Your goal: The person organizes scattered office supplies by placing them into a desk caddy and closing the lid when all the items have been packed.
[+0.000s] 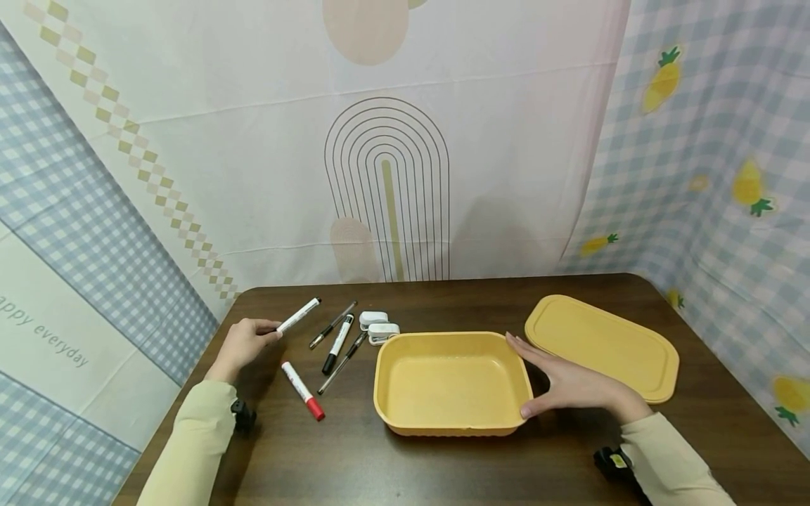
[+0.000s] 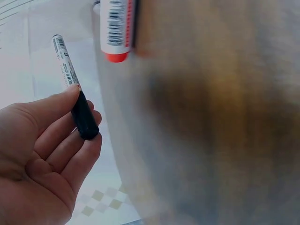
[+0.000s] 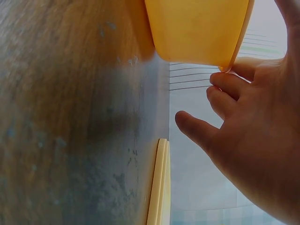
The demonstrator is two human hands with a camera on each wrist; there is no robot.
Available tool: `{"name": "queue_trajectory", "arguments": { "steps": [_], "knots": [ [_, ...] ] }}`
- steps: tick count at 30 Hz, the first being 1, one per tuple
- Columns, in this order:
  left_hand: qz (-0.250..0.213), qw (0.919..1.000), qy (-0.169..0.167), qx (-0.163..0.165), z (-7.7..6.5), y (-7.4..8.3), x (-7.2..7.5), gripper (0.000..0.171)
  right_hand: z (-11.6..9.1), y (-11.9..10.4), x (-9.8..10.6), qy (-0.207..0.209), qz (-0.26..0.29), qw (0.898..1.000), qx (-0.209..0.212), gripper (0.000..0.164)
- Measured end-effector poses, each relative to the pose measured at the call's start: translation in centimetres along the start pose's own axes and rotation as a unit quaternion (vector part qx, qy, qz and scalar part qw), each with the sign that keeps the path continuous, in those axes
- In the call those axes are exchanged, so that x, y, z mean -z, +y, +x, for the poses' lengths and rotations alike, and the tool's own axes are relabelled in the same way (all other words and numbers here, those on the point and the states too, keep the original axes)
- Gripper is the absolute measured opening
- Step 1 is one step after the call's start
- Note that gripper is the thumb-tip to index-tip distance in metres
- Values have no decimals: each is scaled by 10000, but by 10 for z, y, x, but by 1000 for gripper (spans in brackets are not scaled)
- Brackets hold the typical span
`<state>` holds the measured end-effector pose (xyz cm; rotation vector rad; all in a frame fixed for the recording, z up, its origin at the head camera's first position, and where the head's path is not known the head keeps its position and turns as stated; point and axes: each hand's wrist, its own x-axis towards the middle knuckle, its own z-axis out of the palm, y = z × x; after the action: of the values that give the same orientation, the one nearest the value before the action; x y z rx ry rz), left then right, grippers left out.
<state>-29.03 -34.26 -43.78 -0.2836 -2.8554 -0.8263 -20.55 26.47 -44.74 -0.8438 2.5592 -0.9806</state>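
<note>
My left hand (image 1: pixel 243 346) pinches a white-and-black marker (image 1: pixel 299 315) by its black end, between thumb and fingers; in the left wrist view the marker (image 2: pixel 68 70) tilts up from the fingertips. A red-capped marker (image 1: pixel 302 391) lies near that hand on the table. At the right end of a yellow box (image 1: pixel 453 424), my right hand (image 1: pixel 572 379) holds the rim, thumb at the near corner and a finger at the far corner. The right wrist view shows that hand's (image 3: pixel 248 112) other fingers spread apart from the box wall (image 3: pixel 199 33). The open box has nothing inside.
Another black marker (image 1: pixel 338 344) lies between two pens, one farther back (image 1: pixel 332 325) and one nearer (image 1: pixel 342 362). Two white clip-like objects (image 1: pixel 373 320) sit behind the box's left corner. The yellow lid (image 1: pixel 601 348) lies flat at the right. A patterned cloth (image 1: pixel 506 140) hangs behind the brown table (image 1: pixel 354 467).
</note>
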Motion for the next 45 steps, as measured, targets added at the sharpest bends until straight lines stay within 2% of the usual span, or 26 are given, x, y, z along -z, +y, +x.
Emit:
{"name": "queue_trajectory", "arguments": {
  "steps": [9, 14, 21, 31, 36, 45],
  "knots": [
    [-139, 9999, 32, 86, 12, 5, 8, 30, -1, 3, 0, -28, 77, 10000, 14, 120],
    [-352, 9993, -37, 84, 18, 14, 11, 33, -1, 3, 0, 2, 54, 10000, 6, 120],
    [-357, 9993, -84, -32, 29, 27, 9, 33, -1, 2, 0, 37, -5, 10000, -7, 121],
    [-549, 9980, -244, -196, 40, 58, 7, 33, -1, 3, 0, 99, -120, 9999, 75, 121],
    [-607, 9969, -321, -392, 43, 75, 6, 30, -1, 3, -1, 98, -59, 9999, 92, 122],
    [-696, 9936, -489, -745, 40, 107, -1, 29, 1, 2, -2, 115, -140, 9998, 109, 122]
  ]
}}
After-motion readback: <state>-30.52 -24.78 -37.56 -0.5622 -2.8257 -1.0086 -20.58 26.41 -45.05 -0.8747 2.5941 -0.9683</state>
